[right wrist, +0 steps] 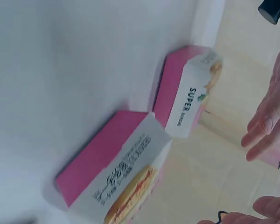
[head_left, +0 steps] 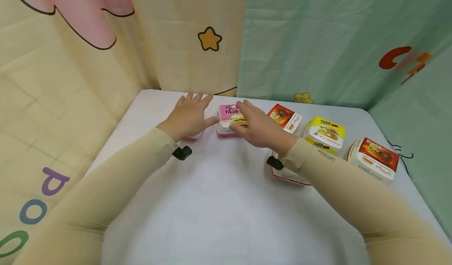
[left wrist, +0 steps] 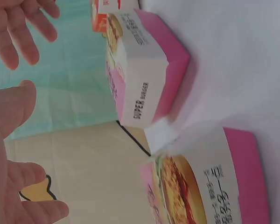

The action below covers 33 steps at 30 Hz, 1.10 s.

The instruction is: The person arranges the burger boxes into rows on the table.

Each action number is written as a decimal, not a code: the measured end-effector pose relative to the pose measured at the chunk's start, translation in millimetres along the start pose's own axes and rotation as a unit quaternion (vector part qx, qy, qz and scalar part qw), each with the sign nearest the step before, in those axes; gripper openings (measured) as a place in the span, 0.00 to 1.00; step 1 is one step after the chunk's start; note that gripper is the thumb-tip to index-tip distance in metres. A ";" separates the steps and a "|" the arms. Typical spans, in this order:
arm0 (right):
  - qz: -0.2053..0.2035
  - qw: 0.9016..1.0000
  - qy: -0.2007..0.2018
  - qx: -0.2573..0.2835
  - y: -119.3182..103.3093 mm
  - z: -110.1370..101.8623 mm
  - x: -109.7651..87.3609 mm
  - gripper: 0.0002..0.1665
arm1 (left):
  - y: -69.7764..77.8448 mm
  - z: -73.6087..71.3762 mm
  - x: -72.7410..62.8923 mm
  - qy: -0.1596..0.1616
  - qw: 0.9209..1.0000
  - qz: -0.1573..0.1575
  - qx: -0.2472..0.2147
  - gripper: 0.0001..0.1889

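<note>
Two pink-and-white burger boxes stand closed near the back of the white table. My left hand [head_left: 188,116] is held over the left pink box [head_left: 192,137], fingers spread, hiding most of it in the head view. To its right is the other pink box [head_left: 231,118], printed with a burger picture. My right hand [head_left: 259,126] covers that box's right part in the head view, fingers extended and thumb apart. Both wrist views show the right pink box [left wrist: 140,70] and the left pink box [right wrist: 184,91] side by side, with visible space between them and the fingers. Neither hand holds anything.
Right of the hands stand a red-topped burger box [head_left: 284,118], a yellow-topped box [head_left: 325,133] and another red-topped box [head_left: 376,159]. A red-edged white box [head_left: 291,175] is partly behind my right forearm. Printed curtains [head_left: 303,41] hang behind the table [head_left: 219,210].
</note>
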State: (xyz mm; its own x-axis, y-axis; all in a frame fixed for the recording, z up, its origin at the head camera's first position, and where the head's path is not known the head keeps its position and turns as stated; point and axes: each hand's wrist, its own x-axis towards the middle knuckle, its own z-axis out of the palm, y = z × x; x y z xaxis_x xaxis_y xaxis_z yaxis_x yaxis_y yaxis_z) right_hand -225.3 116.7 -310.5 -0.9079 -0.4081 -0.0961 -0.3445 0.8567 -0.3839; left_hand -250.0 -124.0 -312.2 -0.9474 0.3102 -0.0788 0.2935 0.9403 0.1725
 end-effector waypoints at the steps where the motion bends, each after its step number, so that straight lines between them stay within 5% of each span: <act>1: -0.005 1.000 0.001 0.017 -4.4 2.4 0.7 0.52 | -6.1 -1.1 -0.8 0.003 1.000 -0.006 -0.008 0.48; 8: -0.017 0.994 -0.014 0.110 -23.9 32.8 9.6 0.51 | -45.1 -1.4 -5.6 0.013 0.997 -0.052 -0.063 0.46; 16: 0.012 0.983 -0.017 0.184 -31.3 66.5 26.8 0.50 | -73.8 16.3 -7.4 -0.013 0.985 -0.087 -0.151 0.47; 23: 0.035 0.973 -0.022 0.226 -36.6 83.4 39.7 0.50 | -85.7 31.8 -8.3 -0.037 0.969 -0.106 -0.218 0.48; 33: 0.071 0.961 -0.037 0.264 -40.0 91.7 54.1 0.51 | -88.4 47.5 -6.7 -0.030 0.961 -0.115 -0.249 0.50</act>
State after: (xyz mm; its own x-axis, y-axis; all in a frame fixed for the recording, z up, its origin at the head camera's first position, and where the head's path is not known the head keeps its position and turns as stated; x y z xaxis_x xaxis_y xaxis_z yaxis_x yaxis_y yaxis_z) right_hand -238.8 31.4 -384.6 -0.9103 -0.3368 -0.2407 -0.0303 0.6340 -0.7727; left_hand -263.5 -202.6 -373.5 -0.9665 0.1232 -0.2252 -0.0348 0.8063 0.5905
